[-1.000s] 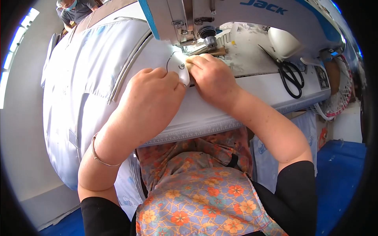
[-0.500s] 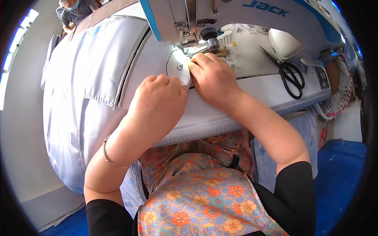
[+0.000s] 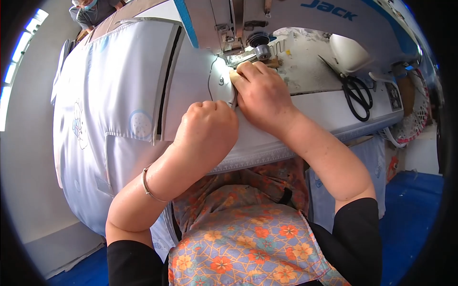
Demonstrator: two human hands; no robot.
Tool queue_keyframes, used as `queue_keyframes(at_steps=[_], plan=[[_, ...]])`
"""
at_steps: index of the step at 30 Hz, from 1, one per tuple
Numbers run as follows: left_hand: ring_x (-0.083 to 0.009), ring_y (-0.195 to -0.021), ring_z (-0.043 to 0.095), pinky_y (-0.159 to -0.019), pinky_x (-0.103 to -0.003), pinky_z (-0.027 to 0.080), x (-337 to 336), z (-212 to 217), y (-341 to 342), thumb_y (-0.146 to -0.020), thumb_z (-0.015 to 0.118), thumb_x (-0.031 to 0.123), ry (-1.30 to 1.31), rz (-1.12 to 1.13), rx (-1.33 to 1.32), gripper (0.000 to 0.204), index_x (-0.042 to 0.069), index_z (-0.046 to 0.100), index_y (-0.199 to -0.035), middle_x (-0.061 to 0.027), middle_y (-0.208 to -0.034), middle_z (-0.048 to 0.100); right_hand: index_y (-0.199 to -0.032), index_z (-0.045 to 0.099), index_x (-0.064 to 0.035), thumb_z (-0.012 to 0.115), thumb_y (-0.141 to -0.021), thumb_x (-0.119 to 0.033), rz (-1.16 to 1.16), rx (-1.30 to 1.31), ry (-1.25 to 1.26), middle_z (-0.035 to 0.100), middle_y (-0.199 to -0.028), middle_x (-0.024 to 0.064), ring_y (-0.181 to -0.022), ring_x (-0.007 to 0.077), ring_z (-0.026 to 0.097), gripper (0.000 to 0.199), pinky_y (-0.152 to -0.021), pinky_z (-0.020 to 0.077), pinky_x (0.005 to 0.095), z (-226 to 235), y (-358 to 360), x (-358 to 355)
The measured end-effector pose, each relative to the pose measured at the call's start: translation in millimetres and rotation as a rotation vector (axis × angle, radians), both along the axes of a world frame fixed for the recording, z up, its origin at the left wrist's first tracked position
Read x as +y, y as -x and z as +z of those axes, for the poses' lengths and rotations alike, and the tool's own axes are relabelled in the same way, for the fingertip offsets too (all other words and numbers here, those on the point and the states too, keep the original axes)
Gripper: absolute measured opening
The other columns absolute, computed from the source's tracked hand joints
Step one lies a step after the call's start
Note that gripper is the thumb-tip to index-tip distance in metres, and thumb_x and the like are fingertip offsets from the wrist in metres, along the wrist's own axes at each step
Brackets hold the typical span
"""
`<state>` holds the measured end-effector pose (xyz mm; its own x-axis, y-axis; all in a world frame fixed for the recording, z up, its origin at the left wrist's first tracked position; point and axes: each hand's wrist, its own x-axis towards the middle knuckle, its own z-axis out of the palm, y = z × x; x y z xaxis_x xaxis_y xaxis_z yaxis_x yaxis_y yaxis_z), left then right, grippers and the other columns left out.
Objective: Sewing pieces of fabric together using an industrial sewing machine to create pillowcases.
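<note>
A large pale fabric (image 3: 114,76) with light-blue prints spreads over the left of the sewing machine's bed, a dark-lined strip (image 3: 168,81) running across it. Under the lit presser foot area, its curved edge meets the sewing machine (image 3: 234,28). My right hand (image 3: 262,90) pinches that edge just in front of the foot, fingertips close to the light. Beside it, nearer to me, my left hand (image 3: 210,126) is curled with knuckles up, closed on the same edge; its fingertips are hidden. A loose dark thread (image 3: 210,81) lies on the fabric by the foot.
Black-handled scissors (image 3: 357,97) lie on the machine table to the right. A white mesh basket (image 3: 410,124) with a pink rim hangs at the table's right end. A ruler strip (image 3: 257,159) lines the front edge. A masked person (image 3: 93,12) sits at the far left.
My left hand has moved right, closer to my right hand. The fabric and its dark-lined strip have shifted right and turned slightly, uncovering more print. My right hand stays by the foot.
</note>
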<state>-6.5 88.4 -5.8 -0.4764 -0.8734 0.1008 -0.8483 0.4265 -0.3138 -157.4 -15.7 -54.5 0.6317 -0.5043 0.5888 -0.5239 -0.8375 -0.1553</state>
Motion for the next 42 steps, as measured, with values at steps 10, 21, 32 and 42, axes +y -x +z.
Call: queue_keyframes(at_steps=[10, 21, 32, 42], plan=[[-0.0181, -0.077, 0.067, -0.065, -0.032, 0.053, -4, -1, 0, -0.077, 0.068, 0.012, -0.061, 0.109, 0.198, 0.014, 0.008, 0.066, -0.09, -0.0039, -0.087, 0.062, -0.101, 0.069, -0.0058, 0.064, -0.078, -0.004, -0.019, 0.045, 0.016, 0.062, -0.097, 0.0072, -0.091, 0.0267, 0.063, 0.023, -0.08, 0.0542, 0.0403, 0, 1, 1], [-0.0278, -0.079, 0.07, -0.069, -0.038, 0.059, -15, -27, 4, -0.082, 0.059, 0.005, -0.052, 0.257, 0.418, 0.026, -0.005, 0.063, -0.105, -0.0162, -0.093, 0.066, -0.104, 0.071, -0.0005, 0.07, -0.092, -0.006, -0.061, -0.411, -0.391, 0.065, -0.082, 0.0074, -0.074, 0.0158, 0.062, 0.013, -0.074, 0.0496, 0.0293, 22, 24, -23], [-0.0327, -0.079, 0.07, -0.071, -0.042, 0.058, -21, -27, 3, -0.083, 0.055, 0.006, -0.072, 0.258, 0.475, 0.03, -0.007, 0.063, -0.109, -0.0191, -0.094, 0.068, -0.1, 0.069, 0.0001, 0.071, -0.088, -0.006, -0.075, -0.367, -0.396, 0.068, -0.087, 0.0083, -0.077, 0.0179, 0.065, 0.013, -0.072, 0.0513, 0.0293, 44, 38, -37], [-0.0328, -0.081, 0.07, -0.073, -0.045, 0.057, -25, -30, -12, -0.082, 0.055, 0.008, -0.001, 0.214, 0.576, 0.028, -0.002, 0.068, -0.105, -0.0156, -0.096, 0.069, -0.111, 0.069, 0.0002, 0.069, -0.094, -0.007, -0.534, -0.221, -0.465, 0.07, -0.104, 0.0076, -0.094, 0.0159, 0.068, 0.019, -0.087, 0.0517, 0.0287, 48, 174, 1]])
